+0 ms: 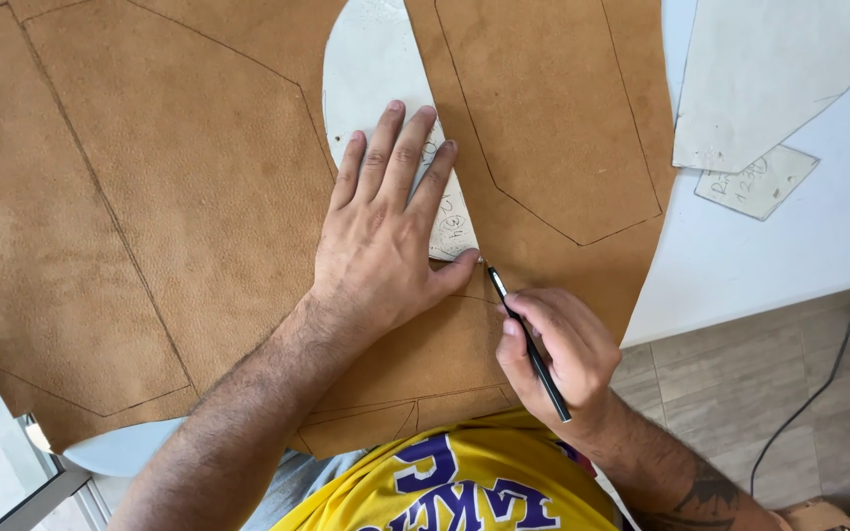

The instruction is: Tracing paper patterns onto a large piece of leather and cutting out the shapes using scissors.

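A large tan leather hide (pixel 150 197) lies spread over a white table, with several outlines drawn on it in dark pen. A white card template (pixel 376 69) with a rounded top rests on the leather. My left hand (pixel 386 226) lies flat on the template, fingers spread, pressing it down. My right hand (pixel 558 354) grips a thin black pen (pixel 528 344). The pen tip touches the leather at the template's lower corner, just beside my left thumb.
Two more white card templates (pixel 769 69) (pixel 755 182) lie on the white table (pixel 799 246) at the upper right. The table edge runs diagonally at the right, with a tiled floor and a black cable (pixel 819 393) below it. A window frame (pixel 12 482) is at the lower left.
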